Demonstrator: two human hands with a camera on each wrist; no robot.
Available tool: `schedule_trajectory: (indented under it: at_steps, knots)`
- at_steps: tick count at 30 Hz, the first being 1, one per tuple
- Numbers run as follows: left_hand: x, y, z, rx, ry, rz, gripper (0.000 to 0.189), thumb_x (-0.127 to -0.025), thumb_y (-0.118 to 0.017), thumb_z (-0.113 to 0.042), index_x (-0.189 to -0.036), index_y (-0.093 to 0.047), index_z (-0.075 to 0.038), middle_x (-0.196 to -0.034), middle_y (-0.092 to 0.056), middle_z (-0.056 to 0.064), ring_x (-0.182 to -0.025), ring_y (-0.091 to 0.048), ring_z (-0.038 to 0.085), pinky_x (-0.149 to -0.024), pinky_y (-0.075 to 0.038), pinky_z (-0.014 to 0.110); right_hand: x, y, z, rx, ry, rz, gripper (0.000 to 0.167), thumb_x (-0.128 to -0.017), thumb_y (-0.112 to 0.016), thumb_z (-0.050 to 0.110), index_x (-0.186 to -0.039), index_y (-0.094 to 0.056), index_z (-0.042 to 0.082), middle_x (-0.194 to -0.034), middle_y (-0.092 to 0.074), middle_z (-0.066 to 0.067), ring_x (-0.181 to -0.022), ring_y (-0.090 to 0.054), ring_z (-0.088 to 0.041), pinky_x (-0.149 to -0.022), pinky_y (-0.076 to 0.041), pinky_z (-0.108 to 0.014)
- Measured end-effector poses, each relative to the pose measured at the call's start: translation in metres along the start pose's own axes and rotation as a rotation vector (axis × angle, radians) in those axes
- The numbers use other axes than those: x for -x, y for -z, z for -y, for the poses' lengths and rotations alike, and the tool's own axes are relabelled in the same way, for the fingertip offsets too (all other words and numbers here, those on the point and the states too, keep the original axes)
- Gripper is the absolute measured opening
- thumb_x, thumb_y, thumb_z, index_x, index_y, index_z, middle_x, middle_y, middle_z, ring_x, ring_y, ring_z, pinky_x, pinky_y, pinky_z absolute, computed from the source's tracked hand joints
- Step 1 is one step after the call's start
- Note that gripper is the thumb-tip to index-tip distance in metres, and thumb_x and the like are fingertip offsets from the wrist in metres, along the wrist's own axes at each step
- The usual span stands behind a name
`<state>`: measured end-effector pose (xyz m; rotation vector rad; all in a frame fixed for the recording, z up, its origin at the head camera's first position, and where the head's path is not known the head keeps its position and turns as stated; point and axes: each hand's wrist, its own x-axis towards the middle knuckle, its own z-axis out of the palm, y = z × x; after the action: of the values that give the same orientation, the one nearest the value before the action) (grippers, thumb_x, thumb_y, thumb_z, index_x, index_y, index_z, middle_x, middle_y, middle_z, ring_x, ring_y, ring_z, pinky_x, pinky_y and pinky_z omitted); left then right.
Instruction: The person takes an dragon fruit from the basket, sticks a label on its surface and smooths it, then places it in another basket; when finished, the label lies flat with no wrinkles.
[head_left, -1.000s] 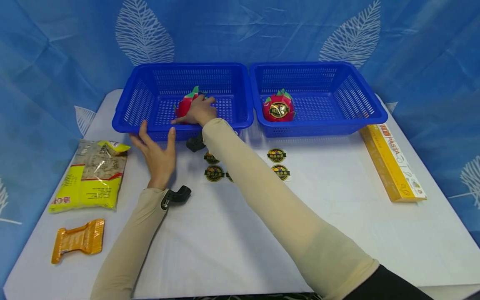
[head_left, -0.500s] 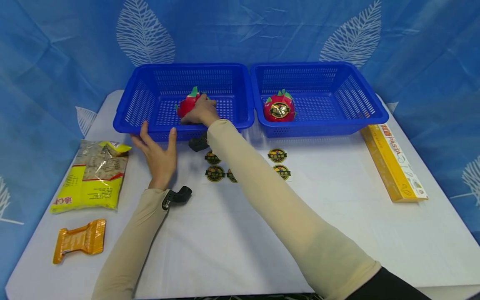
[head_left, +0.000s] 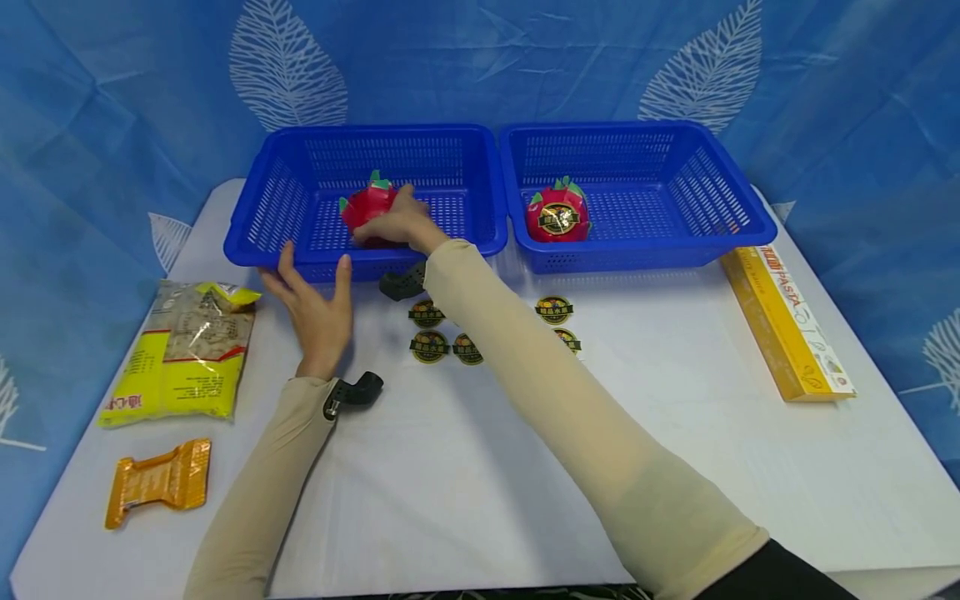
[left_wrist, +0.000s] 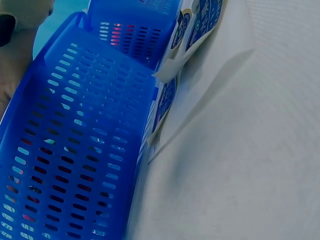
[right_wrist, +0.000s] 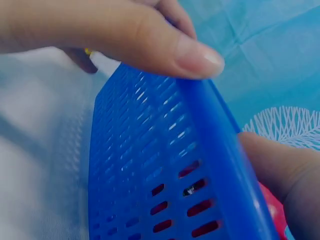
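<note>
In the left blue basket lies a red dragon fruit with green tips. My right hand grips it from the near right side, thumb across its front; the other fingers are partly hidden. In the right wrist view the right thumb sits inside the rim, with red fruit behind it. My left hand has its fingers spread, thumb and fingertips resting on the basket's front rim. In the right basket another dragon fruit bears a black-and-gold round sticker.
Several round stickers lie on the white table before the baskets, on backing paper that curls up in the left wrist view. At left are a yellow snack bag and an orange wrapped packet. A yellow pasta box lies at right.
The dragon fruit in the left basket has turned and shifted slightly left under my right hand. The right forearm has moved a little right. My left hand stays on the rim.
</note>
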<state>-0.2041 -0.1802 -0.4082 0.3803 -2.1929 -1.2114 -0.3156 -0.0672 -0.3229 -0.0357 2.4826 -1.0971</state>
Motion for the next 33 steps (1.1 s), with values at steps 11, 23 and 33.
schedule_trajectory:
  at_steps: [11,23,33]
  knots:
    - [0.000,-0.001,0.000,-0.006,0.008,0.013,0.075,-0.083,-0.050,-0.057,-0.141,-0.016,-0.024,-0.150,0.007,0.014,-0.137,-0.015,0.027,-0.105,-0.031,0.050,0.007,0.008,-0.006,-0.206,0.195,0.044,0.099,-0.064,-0.080,0.036,-0.136,-0.015,0.019,-0.130,-0.041,0.000,-0.115,-0.045,-0.015,-0.086,-0.049,-0.024]
    - [-0.002,0.000,-0.001,-0.016,0.023,0.017,0.076,-0.082,-0.050,-0.059,-0.141,-0.016,-0.025,-0.150,0.008,0.016,-0.139,-0.011,0.028,-0.109,-0.025,0.047,0.031,0.030,-0.013,-0.461,0.249,0.066,0.095,-0.068,-0.078,0.030,-0.137,-0.013,0.023,-0.135,-0.036,0.000,-0.116,-0.048,-0.017,-0.074,-0.054,-0.025]
    - [0.000,-0.001,0.000,-0.006,0.039,0.018,0.076,-0.081,-0.051,-0.060,-0.141,-0.017,-0.026,-0.150,0.009,0.016,-0.139,-0.012,0.028,-0.107,-0.028,0.049,0.065,0.049,-0.032,-0.575,0.296,0.058,0.090,-0.070,-0.077,0.029,-0.136,-0.016,0.026,-0.133,-0.038,0.000,-0.112,-0.051,-0.017,-0.080,-0.053,-0.030]
